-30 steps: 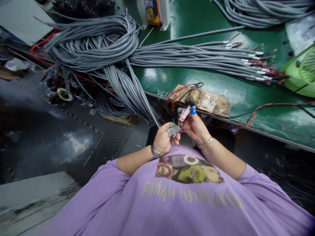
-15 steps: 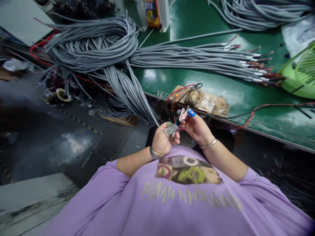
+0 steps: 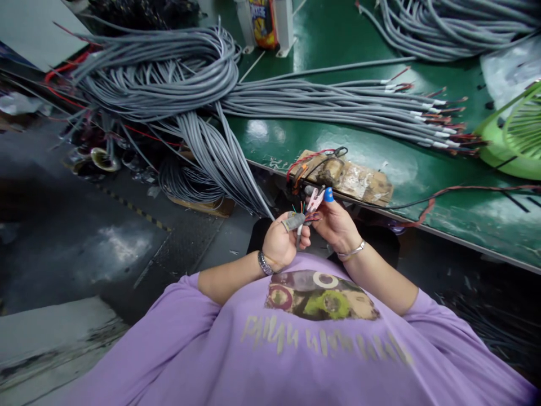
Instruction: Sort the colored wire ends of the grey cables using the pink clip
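Note:
My left hand [image 3: 281, 242] is closed around the end of a grey cable [image 3: 236, 175], its taped thumb pressed on the sheath where thin coloured wires [image 3: 302, 210] fan out. My right hand [image 3: 336, 223], with a blue cap on one fingertip, pinches a small pink clip [image 3: 315, 198] at those wire ends. Both hands hover just in front of the green table's edge [image 3: 422, 225], below a taped wooden block [image 3: 359, 177] with red and black leads.
A thick bundle of grey cables [image 3: 160, 79] drapes off the table's left end toward the floor. Stripped cable ends [image 3: 426, 110] lie across the table. A green fan [image 3: 515, 129] sits at the right, a white stand [image 3: 264, 22] at the back.
The hands have stayed close together at the wire ends. My right hand shifted the pink clip slightly, and the view rose a little.

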The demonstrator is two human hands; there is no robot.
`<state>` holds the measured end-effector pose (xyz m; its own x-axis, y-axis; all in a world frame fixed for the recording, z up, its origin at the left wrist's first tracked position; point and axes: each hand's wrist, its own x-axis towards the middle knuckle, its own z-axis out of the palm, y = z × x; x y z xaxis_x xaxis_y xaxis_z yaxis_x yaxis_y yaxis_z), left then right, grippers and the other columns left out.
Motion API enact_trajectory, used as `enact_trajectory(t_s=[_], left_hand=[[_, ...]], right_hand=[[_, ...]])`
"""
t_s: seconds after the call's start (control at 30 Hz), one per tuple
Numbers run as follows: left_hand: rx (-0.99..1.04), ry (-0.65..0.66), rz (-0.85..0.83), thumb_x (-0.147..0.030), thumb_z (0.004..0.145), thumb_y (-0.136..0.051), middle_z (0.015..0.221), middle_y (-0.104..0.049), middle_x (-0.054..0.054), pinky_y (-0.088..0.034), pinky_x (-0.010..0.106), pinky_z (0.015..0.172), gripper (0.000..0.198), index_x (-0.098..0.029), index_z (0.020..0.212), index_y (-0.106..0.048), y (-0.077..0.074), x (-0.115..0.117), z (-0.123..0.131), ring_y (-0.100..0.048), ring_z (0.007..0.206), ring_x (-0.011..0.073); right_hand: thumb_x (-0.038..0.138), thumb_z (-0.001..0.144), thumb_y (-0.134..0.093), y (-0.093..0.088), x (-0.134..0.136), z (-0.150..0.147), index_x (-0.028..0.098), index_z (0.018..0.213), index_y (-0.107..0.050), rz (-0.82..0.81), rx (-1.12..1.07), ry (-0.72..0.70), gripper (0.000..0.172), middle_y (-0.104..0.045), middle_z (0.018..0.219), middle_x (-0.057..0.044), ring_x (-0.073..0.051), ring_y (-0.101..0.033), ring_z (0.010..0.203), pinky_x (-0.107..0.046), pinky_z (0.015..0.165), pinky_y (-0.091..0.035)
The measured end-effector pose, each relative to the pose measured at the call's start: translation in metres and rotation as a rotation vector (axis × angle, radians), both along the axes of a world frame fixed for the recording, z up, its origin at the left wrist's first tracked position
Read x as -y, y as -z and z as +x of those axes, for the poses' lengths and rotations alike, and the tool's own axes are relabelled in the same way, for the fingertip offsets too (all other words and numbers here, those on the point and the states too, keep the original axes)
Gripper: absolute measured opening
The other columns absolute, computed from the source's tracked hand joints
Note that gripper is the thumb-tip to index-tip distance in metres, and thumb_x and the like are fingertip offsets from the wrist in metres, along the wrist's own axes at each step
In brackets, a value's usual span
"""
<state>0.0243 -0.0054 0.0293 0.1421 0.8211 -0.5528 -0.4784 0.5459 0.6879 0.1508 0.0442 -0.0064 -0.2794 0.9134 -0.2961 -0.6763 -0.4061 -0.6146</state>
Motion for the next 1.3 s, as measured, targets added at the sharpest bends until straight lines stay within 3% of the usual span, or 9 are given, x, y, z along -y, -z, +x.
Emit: enact_trajectory(t_s=[0.63,0.93,1.1,1.3], left_hand=[[-0.007,0.047,0.027,-0.04,0.062,-0.075,0.052,-0.061,-0.002,-0.034,0.019,0.036,0.037,-0.02,0.075,-0.048,0.006,0.007,-0.003,-0.053,0.036,0.0117],[-0.041,0.078,0.049,-0.043,0.058,-0.079,0.05,-0.061,-0.002,-0.035,0.02,0.035,0.044,-0.02,0.074,-0.046,0.005,0.017,-0.013,-0.054,0.036,0.013],[-0.08,0.068,0.091,-0.043,0.06,-0.079,0.05,-0.062,-0.001,-0.036,0.02,0.036,0.042,-0.019,0.073,-0.048,0.009,0.02,-0.017,-0.054,0.036,0.0123],[-0.167,0.09,0.183,-0.045,0.066,-0.078,0.053,-0.064,0.0,-0.04,0.02,0.038,0.037,-0.018,0.071,-0.052,0.021,0.019,-0.016,-0.056,0.038,0.0117]], right_hand=[[0.055,0.074,-0.077,-0.005,0.005,-0.001,0.021,0.075,-0.065,-0.064,-0.077,0.046,0.036,-0.066,0.071,0.003,-0.009,-0.056,0.06,-0.022,0.052,-0.046],[0.063,0.077,-0.069,-0.002,0.007,0.004,0.022,0.076,-0.063,-0.094,-0.069,0.014,0.041,-0.067,0.075,0.002,-0.01,-0.056,0.063,-0.021,0.054,-0.044],[0.056,0.068,-0.079,0.008,0.011,0.016,0.021,0.077,-0.064,-0.058,-0.034,-0.185,0.039,-0.065,0.071,0.002,-0.009,-0.051,0.056,-0.022,0.052,-0.043],[0.055,0.066,-0.081,0.01,0.015,0.036,0.016,0.08,-0.07,0.093,0.121,-0.409,0.044,-0.067,0.073,-0.004,-0.013,-0.058,0.061,-0.026,0.055,-0.048]])
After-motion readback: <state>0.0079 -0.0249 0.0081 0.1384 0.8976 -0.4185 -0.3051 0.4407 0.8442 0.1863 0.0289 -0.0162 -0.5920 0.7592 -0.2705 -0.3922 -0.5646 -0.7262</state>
